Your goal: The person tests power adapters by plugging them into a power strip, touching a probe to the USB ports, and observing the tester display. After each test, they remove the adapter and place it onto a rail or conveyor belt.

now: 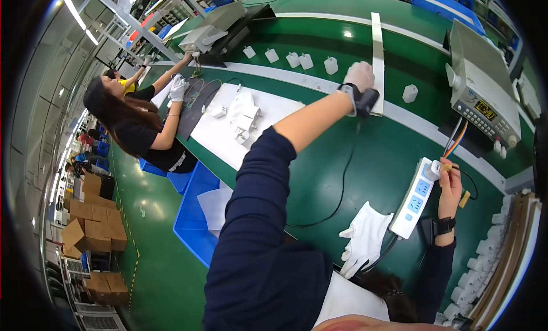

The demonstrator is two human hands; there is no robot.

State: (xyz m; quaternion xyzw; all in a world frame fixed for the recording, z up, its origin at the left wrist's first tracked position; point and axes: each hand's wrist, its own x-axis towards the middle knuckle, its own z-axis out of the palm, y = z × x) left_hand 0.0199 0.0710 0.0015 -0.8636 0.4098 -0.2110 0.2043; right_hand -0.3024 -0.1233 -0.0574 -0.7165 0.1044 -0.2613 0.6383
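Observation:
My left hand (359, 76) is stretched out over the green conveyor belt (394, 62), beside a long white bar (377, 51) lying across it. A black device is strapped at that wrist. Its fingers are curled away and mostly hidden, so I cannot tell if they hold anything. At the right, my right hand (450, 191) pinches a small tan cable end (446, 167) with a thin black cable. The cable end is against a white power adapter (435, 167) seated in the white power strip (417, 195). Several white adapters, such as one (331, 65), stand on the belt.
A white glove (365, 234) lies beside the strip. A test instrument (485, 105) stands at the right; several white adapters line a rack (485, 248). White paper (217, 131) holds more adapters. A co-worker (140, 119) works at the left near a blue bin (191, 222).

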